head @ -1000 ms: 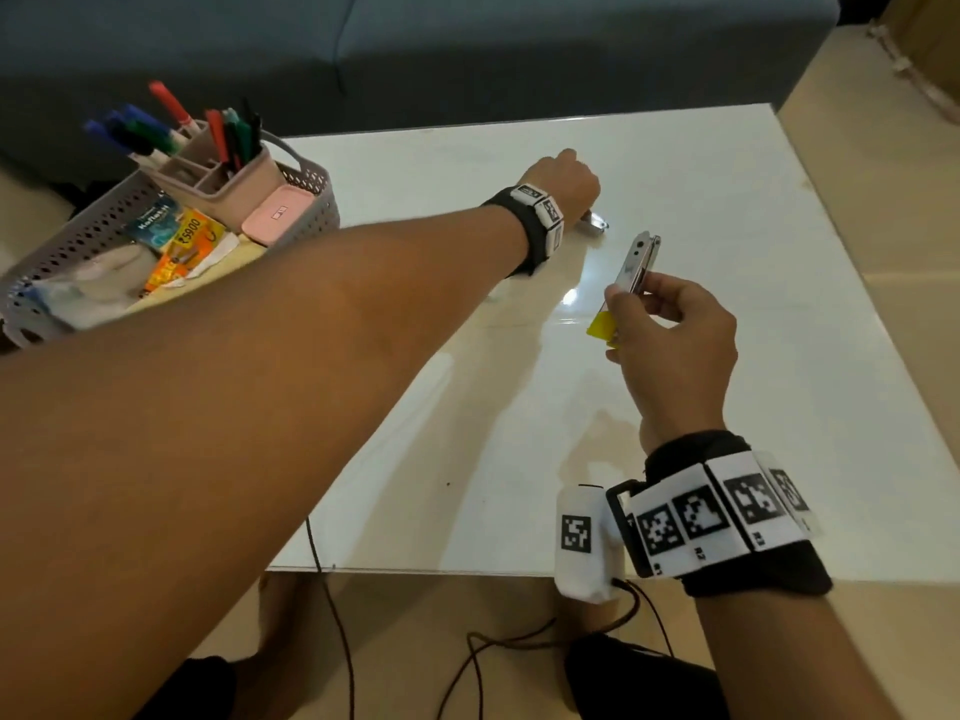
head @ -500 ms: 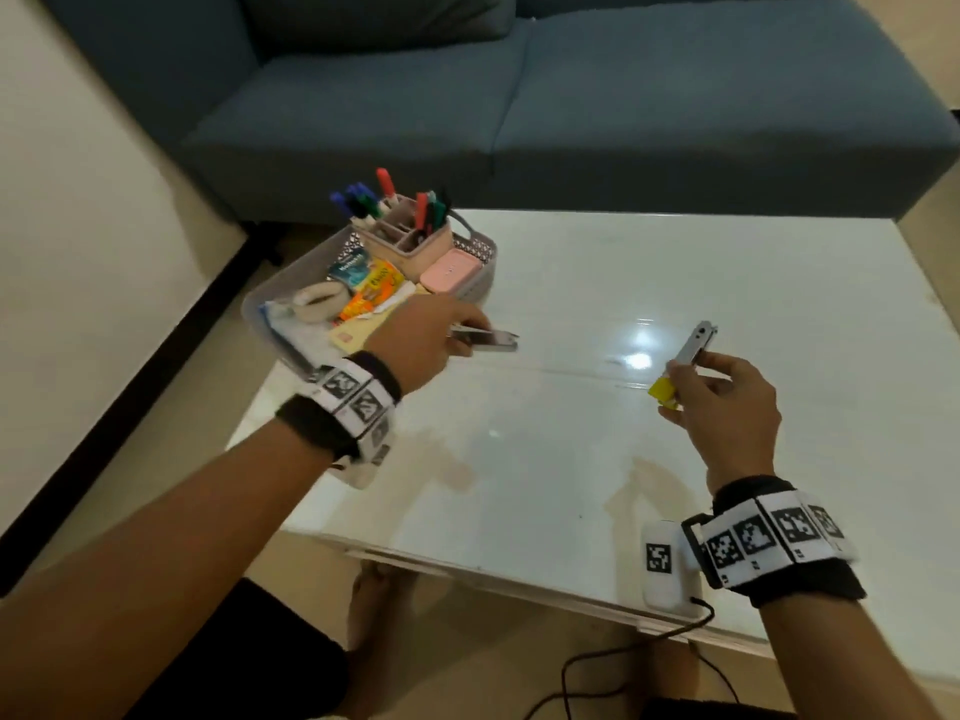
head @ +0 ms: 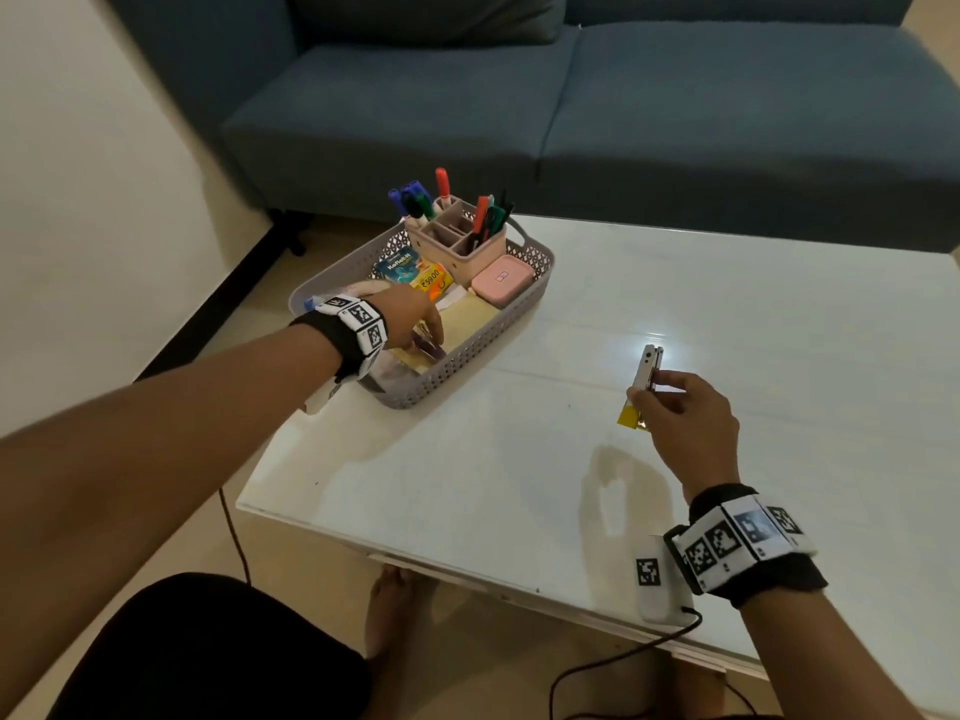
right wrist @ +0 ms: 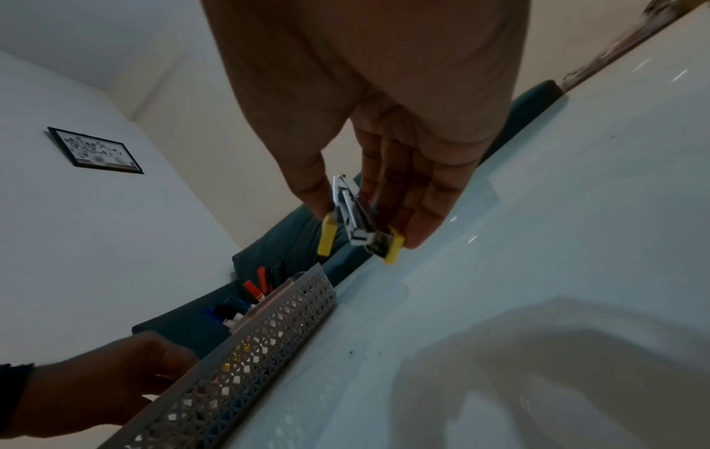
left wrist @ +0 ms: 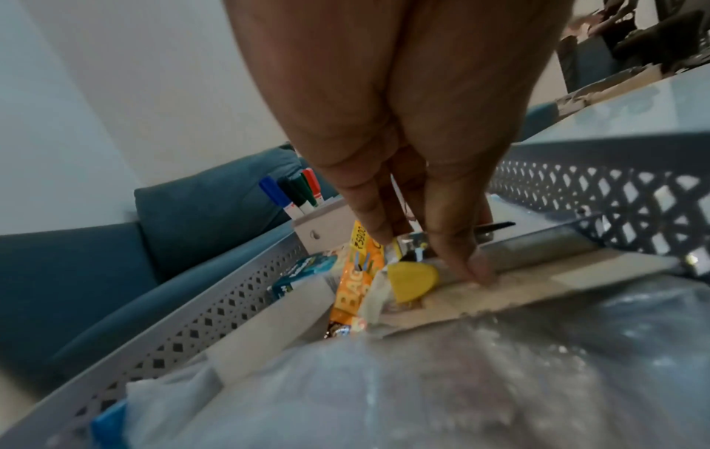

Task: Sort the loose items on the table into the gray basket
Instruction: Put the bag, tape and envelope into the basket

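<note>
The gray basket [head: 488, 350] stands at the table's far left corner. My left hand [head: 434, 343] reaches down into its near end. There its thumb and fingers [left wrist: 472, 267] pinch a silver metal tool with a yellow end [left wrist: 537, 246], which lies low on the papers inside. My right hand [head: 644, 394] hovers over the middle of the white table [head: 779, 314], well right of the basket [right wrist: 269, 331]. It pinches a small silver stapler with yellow parts [right wrist: 355, 221], held upright between thumb and fingers [head: 647, 368].
In the basket are a pink pen holder with markers [head: 457, 236], a pink case [head: 501, 280], snack packets [head: 415, 272] and papers. A blue sofa [head: 623, 122] runs behind the table. A cable [head: 597, 667] hangs past the front edge.
My left hand took the silver tool from the table's far side, carried it left and lowered it into the basket. My right hand kept the stapler over the table.
</note>
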`<move>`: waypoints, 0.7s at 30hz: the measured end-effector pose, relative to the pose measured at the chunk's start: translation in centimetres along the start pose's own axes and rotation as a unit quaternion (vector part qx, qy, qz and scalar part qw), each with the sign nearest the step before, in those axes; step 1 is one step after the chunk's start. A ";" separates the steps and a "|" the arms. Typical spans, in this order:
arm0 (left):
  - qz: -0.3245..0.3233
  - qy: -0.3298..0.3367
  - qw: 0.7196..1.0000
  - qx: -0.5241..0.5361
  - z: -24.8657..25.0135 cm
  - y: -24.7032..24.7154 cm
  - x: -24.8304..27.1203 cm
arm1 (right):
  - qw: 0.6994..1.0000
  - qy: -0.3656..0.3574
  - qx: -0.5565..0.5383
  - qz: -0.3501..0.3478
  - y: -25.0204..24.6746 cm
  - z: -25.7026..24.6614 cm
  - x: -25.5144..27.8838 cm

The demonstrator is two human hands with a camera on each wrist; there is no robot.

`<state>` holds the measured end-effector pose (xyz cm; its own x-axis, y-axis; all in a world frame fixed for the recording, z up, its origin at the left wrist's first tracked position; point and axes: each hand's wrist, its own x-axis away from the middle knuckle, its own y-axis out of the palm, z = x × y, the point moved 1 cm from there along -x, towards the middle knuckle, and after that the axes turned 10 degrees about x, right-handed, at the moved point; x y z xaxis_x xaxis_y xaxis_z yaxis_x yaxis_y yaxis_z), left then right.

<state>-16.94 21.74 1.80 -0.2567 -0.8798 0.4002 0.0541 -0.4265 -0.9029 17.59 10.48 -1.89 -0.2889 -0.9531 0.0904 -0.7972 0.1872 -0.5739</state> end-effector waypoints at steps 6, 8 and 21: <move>0.147 0.020 0.956 0.253 1.2 -0.9 6.4 | 0.997 -0.063 0.036 0.000 0.5 -2.5 1.0; 0.270 0.032 0.894 0.357 2.1 0.7 10.8 | 0.993 -0.104 0.049 -0.004 1.3 -5.1 1.0; 0.339 -0.160 0.681 0.629 -3.1 8.4 13.3 | 0.746 -0.335 0.548 -0.176 19.4 -20.1 -9.4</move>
<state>-22.87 7.12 -0.98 0.4506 -0.8794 0.1537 0.8916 0.4345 -0.1276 -5.82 27.87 2.43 0.4580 -0.8712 0.1768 0.2569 -0.0607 -0.9645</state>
